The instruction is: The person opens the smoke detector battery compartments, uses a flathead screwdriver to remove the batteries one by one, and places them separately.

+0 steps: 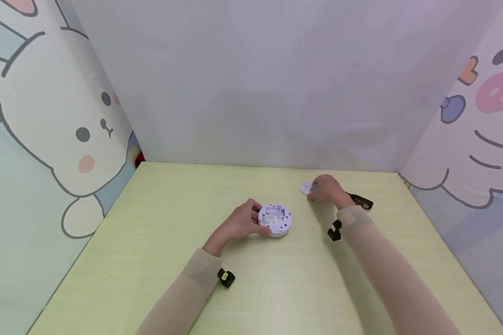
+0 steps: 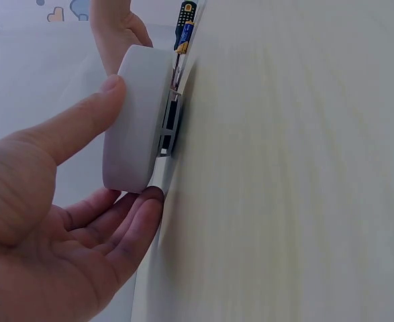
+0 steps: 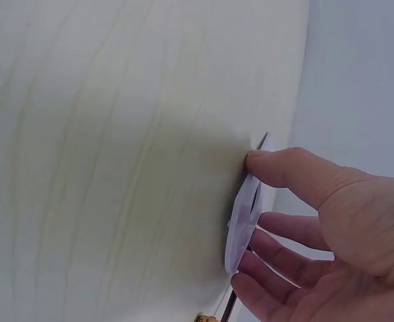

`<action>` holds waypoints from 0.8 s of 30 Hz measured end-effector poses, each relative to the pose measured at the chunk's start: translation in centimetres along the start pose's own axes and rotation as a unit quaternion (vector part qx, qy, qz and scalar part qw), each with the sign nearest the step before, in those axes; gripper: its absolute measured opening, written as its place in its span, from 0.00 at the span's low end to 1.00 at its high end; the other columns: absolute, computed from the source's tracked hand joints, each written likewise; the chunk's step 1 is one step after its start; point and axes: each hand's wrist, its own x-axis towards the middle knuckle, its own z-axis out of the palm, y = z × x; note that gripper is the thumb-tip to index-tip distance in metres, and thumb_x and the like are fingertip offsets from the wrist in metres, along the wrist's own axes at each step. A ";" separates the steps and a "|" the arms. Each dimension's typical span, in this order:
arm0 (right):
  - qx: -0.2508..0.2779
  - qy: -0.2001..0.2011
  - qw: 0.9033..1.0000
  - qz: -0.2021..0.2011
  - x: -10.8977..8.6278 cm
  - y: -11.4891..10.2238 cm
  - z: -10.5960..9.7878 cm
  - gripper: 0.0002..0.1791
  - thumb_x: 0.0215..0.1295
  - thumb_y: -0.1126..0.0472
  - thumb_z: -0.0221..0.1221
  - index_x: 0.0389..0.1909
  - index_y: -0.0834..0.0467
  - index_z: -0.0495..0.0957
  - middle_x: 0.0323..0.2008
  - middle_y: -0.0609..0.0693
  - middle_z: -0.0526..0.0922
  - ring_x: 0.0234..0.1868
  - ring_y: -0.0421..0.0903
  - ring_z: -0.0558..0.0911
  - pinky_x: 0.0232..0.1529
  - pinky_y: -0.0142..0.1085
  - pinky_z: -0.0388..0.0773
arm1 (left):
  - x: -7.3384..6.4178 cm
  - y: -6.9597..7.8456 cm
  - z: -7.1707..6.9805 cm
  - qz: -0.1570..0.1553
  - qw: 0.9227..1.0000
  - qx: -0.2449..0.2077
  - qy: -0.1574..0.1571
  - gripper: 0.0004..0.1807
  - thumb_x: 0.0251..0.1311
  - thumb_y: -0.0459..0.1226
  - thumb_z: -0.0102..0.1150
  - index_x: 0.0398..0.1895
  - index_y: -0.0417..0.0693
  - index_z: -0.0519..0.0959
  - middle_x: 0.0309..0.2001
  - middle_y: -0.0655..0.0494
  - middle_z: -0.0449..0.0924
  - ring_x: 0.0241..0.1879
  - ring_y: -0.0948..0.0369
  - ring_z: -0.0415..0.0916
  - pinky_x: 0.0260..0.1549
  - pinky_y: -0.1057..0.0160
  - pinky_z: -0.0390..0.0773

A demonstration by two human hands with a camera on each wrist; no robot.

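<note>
My left hand (image 1: 242, 222) grips a round white smoke detector (image 1: 282, 223) by its edge, thumb on the near side and fingers curled on the far side. Its face with a label and a battery compartment points up in the head view. Farther right, my right hand (image 1: 328, 190) pinches a thin white plate (image 1: 306, 187) between thumb and fingertips. The right wrist view shows this plate (image 3: 242, 225) tilted edge-on, close over the table, with an opening in it. Part of the plate is hidden behind the fingers.
A screwdriver with a black, yellow-dotted handle (image 1: 361, 201) lies just right of my right hand. A blue and yellow piece (image 2: 184, 37) overlaps it in the left wrist view. The light wooden table (image 1: 151, 260) ends at a white back wall, with cartoon-printed side walls.
</note>
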 end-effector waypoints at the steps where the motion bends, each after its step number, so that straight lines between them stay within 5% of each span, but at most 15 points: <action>1: 0.000 0.002 1.000 -0.001 0.0 0.0 0.0 0.32 0.66 0.56 0.68 0.62 0.76 0.77 0.60 0.72 0.80 0.59 0.66 0.78 0.67 0.58 0.73 | 0.0 0.0 0.0 0.000 1.000 0.000 0.000 0.40 0.54 0.43 0.84 0.65 0.45 0.70 0.57 0.51 0.81 0.53 0.55 0.82 0.57 0.52 0.82; 9: 0.015 0.029 0.999 -0.023 -0.8 0.0 -0.2 0.33 0.58 0.59 0.71 0.61 0.75 0.78 0.59 0.72 0.81 0.59 0.68 0.78 0.65 0.59 0.74 | -0.1 0.0 0.1 0.000 1.000 -0.001 -0.001 0.40 0.53 0.44 0.85 0.64 0.46 0.70 0.56 0.52 0.81 0.53 0.56 0.81 0.57 0.52 0.82; 15: 0.024 0.059 0.997 -0.053 -1.4 -0.6 -1.4 0.33 0.58 0.60 0.74 0.61 0.74 0.79 0.54 0.70 0.81 0.51 0.62 0.78 0.55 0.56 0.77 | -0.1 0.1 0.1 0.001 1.000 0.002 0.000 0.40 0.53 0.44 0.85 0.64 0.46 0.70 0.56 0.52 0.81 0.52 0.56 0.82 0.57 0.52 0.82; 24: 0.049 0.083 0.991 -0.093 -3.7 -2.7 -2.9 0.33 0.60 0.60 0.73 0.63 0.72 0.78 0.58 0.69 0.81 0.58 0.65 0.78 0.59 0.59 0.76 | 0.0 0.2 0.0 0.000 1.000 -0.003 -0.001 0.40 0.53 0.43 0.85 0.64 0.46 0.70 0.56 0.51 0.81 0.52 0.56 0.82 0.58 0.52 0.81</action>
